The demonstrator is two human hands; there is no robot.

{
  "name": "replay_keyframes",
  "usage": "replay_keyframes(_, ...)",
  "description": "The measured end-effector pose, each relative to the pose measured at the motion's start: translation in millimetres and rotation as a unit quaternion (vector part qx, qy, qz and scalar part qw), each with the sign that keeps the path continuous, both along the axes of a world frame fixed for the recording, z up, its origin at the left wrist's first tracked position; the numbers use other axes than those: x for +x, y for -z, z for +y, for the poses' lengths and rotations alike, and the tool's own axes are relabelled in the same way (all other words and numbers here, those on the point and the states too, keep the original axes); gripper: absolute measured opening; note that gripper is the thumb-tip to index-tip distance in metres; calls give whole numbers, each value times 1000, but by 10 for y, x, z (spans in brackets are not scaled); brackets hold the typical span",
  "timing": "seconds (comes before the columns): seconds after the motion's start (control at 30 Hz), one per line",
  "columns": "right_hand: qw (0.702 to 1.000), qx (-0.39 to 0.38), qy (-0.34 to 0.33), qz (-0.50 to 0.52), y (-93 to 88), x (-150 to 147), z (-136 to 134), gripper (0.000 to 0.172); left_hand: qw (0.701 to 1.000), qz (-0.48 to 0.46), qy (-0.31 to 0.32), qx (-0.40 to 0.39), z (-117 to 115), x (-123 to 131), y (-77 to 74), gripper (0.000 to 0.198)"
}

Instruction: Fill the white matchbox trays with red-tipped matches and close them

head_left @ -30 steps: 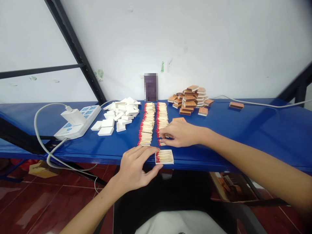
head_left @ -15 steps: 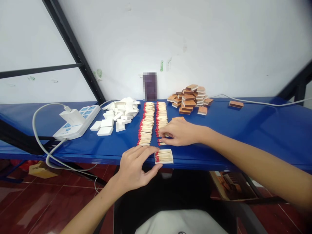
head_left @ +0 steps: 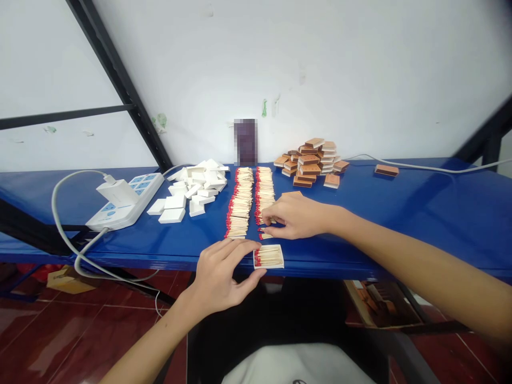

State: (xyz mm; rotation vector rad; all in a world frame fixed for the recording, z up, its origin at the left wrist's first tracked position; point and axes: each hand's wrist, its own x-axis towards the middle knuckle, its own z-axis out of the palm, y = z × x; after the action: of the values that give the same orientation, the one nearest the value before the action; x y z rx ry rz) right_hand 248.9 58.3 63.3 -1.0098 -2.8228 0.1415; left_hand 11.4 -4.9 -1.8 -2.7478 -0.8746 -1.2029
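Two long rows of red-tipped matches (head_left: 241,204) lie on the blue table (head_left: 420,213). My right hand (head_left: 294,216) rests at the near end of the right row, its fingers pinched on a few matches. A small white tray part-filled with matches (head_left: 269,256) sits at the table's front edge. My left hand (head_left: 224,272) holds this tray by its left side between thumb and fingers.
A heap of white inner trays (head_left: 192,189) lies left of the matches, beside a white power strip (head_left: 126,200) with a plug and cable. Brown matchbox sleeves (head_left: 312,162) are stacked at the back right, one sleeve (head_left: 386,170) apart. Black shelf struts (head_left: 120,80) cross the wall.
Almost nothing moved. My right hand shifted very slightly at the near end of the right row; my left hand keeps hold of the tray.
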Motion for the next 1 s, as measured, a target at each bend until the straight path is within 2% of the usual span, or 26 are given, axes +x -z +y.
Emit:
replay_keyframes(0.4,1000,-5,-4,-2,8,-9,8,11,1000,0,-2,-3,-5,-3,5,27)
replay_keyframes(0.8,1000,16,4,2,54,-13,28,23,1000,2,0,0,1,-1,14,28)
replay_keyframes(1.0,1000,9,0,5,64,-8,38,20,1000,5,0,-6,0,-4,10,28)
